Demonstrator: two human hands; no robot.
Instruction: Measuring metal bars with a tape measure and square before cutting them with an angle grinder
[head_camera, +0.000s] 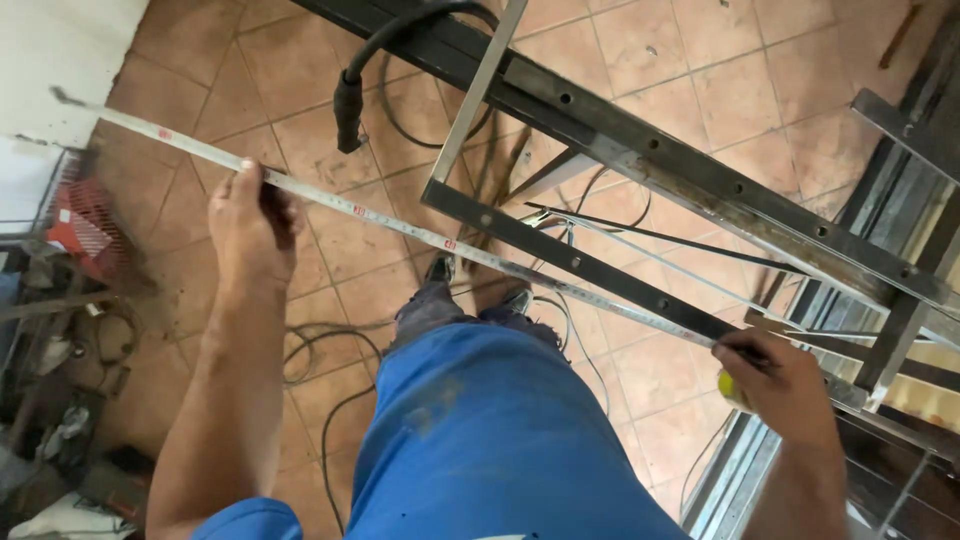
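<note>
Both bare forearms reach forward and down from the bottom of the view. The left hand (250, 225) is held out at arm's length, knuckles up, fingers curled and pinched shut around something thin. The right hand (775, 380) sits lower and closer in, closed in a fist-like grip, wrist bent slightly inward.

A long steel measuring tape (400, 222) runs from the upper left of the frame down to the lower right, lying along a flat drilled dark steel bar (580, 262) of a welded metal frame (700, 185). The left hand (248, 225) holds the tape at left centre, the right hand (780, 385) at lower right. A black cable with a thick plug end (350, 95) hangs at upper centre above the terracotta tiled floor (690, 70).
</note>
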